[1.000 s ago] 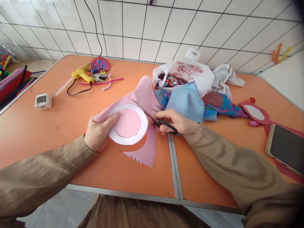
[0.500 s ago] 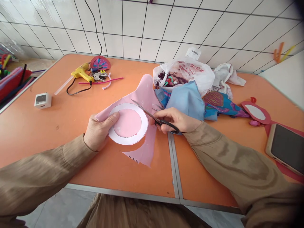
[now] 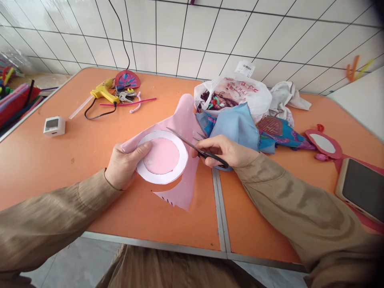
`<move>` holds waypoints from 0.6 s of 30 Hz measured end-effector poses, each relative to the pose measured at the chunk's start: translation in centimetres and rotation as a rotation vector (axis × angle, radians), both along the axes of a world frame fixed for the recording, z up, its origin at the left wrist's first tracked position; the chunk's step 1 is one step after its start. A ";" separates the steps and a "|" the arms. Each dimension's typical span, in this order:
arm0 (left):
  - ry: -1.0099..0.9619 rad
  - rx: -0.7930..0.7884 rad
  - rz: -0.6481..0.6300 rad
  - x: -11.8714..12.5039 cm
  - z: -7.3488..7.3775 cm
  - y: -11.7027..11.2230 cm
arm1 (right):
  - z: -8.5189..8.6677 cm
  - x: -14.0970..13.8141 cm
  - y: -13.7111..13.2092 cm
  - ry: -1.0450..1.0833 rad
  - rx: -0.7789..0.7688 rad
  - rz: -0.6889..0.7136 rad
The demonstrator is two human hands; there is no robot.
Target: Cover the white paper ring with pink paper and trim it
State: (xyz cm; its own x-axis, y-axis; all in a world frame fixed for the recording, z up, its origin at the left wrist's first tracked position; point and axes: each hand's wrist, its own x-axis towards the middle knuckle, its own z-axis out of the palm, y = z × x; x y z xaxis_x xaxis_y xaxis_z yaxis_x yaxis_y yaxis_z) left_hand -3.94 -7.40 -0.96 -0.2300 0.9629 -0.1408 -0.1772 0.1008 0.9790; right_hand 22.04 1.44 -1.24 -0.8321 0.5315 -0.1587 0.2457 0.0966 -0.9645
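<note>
My left hand [image 3: 123, 166] pinches a white paper ring [image 3: 162, 156] together with the pink fabric [image 3: 183, 120] under it, thumb on the ring's left edge. Pink fabric shows through the ring's middle. My right hand [image 3: 228, 151] grips black-handled scissors [image 3: 196, 149], whose blades lie along the ring's upper right edge and point up-left. A cut flap of the pink fabric hangs toward me below the ring.
On the orange table [image 3: 75, 148] lie a yellow glue gun [image 3: 103, 92], keys, a small white device [image 3: 54, 125], a plastic bag of trinkets [image 3: 232, 94], blue cloth [image 3: 237, 126], a red fan piece [image 3: 324, 143] and a phone [image 3: 361, 188]. Tiled wall behind.
The right hand with the scissors has edged slightly right and up along the ring. The left hand keeps its hold on the ring and fabric.
</note>
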 end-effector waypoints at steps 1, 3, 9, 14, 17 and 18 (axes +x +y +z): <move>0.006 0.000 -0.006 -0.1 0.0 0.0 | -0.1 0.1 0.2 0.021 0.014 0.018; 0.013 0.001 -0.022 -0.2 -0.1 0.1 | -0.2 0.2 0.4 0.046 0.047 0.043; 0.028 -0.008 -0.029 -0.3 -0.1 0.1 | 0.7 0.2 0.3 0.030 0.105 0.062; 0.048 -0.021 0.010 0.1 0.3 0.0 | 1.2 0.3 0.1 -0.061 0.032 0.035; 0.041 -0.030 0.004 0.1 0.3 0.0 | 0.9 0.4 0.2 -0.064 0.008 0.013; 0.034 -0.031 0.002 0.0 0.3 0.0 | 0.9 0.4 0.2 -0.063 0.007 0.006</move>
